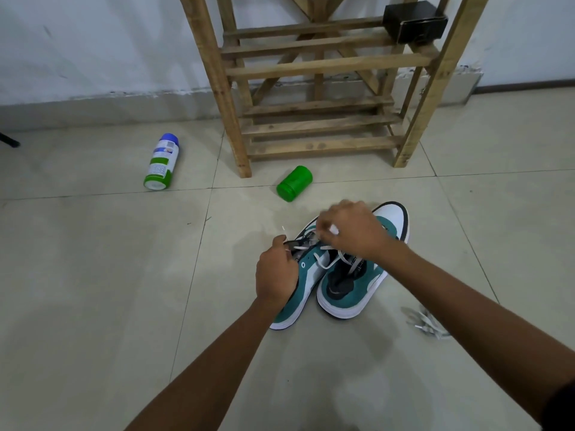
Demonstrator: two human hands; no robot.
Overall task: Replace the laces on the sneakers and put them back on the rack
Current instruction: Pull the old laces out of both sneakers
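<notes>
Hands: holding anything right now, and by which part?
Left hand grips the left sneaker at its side by the eyelets. Right hand pinches the white lace over the tongue; exact pinch point is blurred.

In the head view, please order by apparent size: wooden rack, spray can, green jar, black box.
1. wooden rack
2. black box
3. spray can
4. green jar
Box and can look close; the box is farther.

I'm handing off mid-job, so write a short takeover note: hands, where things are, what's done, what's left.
Left hand grips the left sneaker and pinches a lace end. Right hand pinches the white lace over the eyelets.
Both sneakers sit side by side on the floor before the wooden rack; the right sneaker shows a loose lace.
Done: lacing begun.
Left: finish lacing both, set them on the rack.
</notes>
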